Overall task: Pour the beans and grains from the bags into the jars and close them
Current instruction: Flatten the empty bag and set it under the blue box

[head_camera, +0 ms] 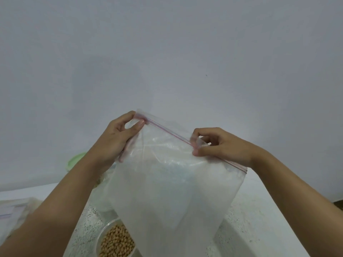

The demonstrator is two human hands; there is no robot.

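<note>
Head view: left hand (118,139), right hand (223,145), fingers (137,125) tight on zip bag (176,182); bean jar (103,231) half-hidden below

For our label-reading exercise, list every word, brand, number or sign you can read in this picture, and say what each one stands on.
None can be read. The zip bag, pinched by the left hand and right hand, shows only coloured seal lines; the jar of beans and green lid show no lettering.
</note>
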